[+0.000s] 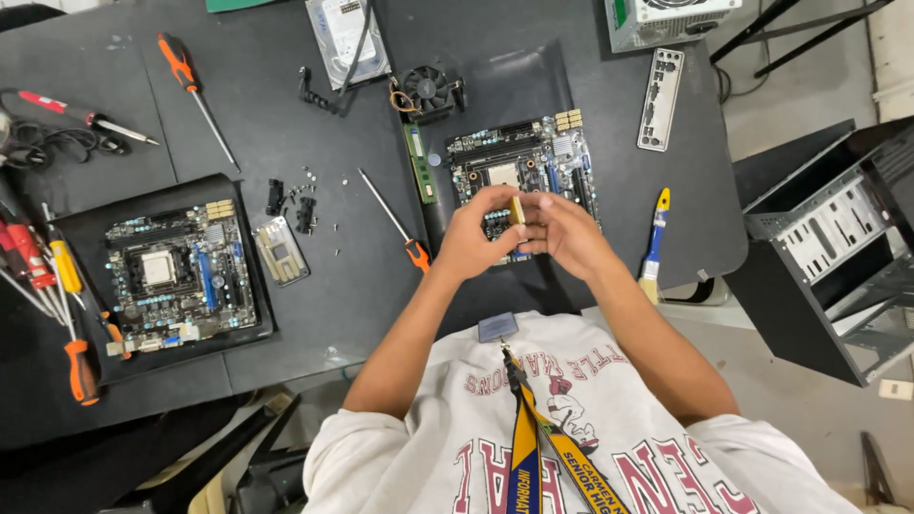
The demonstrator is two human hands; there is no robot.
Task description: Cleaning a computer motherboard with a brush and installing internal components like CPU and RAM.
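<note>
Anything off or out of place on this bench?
Mostly tidy teardown clutter. Small screws and black clips lie loose on the black table, uncontained, between the left motherboard and the centre motherboard. A green memory stick lies bare beside it. Both hands, left hand and right hand, pinch a small flat chip.

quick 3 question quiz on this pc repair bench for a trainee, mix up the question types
1. True or false: both hands hold one small gold-edged part above the motherboard in front of the person.
2. Multiple choice: what lies on the table just right of the right hand? A) a red mug B) a yellow-handled brush C) a keyboard
3. Fill the gap: the second motherboard, at the left, rests on a black ____.

Key
1. True: the left hand and right hand pinch the small part over the motherboard.
2. B: the brush.
3. Mat: the second motherboard sits on the black mat.
</note>
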